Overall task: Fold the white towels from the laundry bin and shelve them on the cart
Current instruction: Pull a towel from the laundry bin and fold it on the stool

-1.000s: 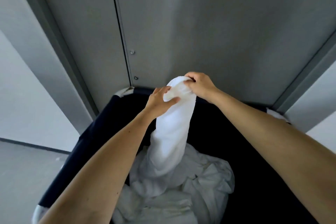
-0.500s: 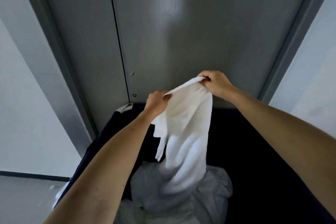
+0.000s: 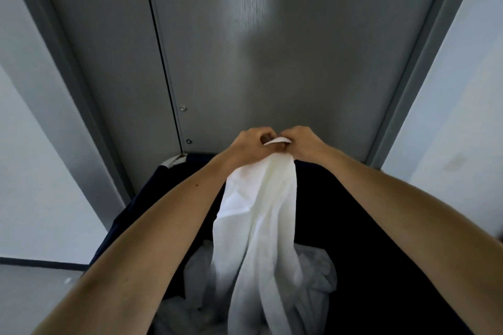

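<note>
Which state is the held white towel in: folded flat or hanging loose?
Hanging loose, unfolded: both hands, left hand and right hand, pinch the towel at its top, and it drapes in creases.

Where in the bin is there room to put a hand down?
The dark bin shows bare lining right of the held towel, and some between it and the left forearm. Lower middle is crowded with the towel pile. Both hands pinch the towel's top.
</note>
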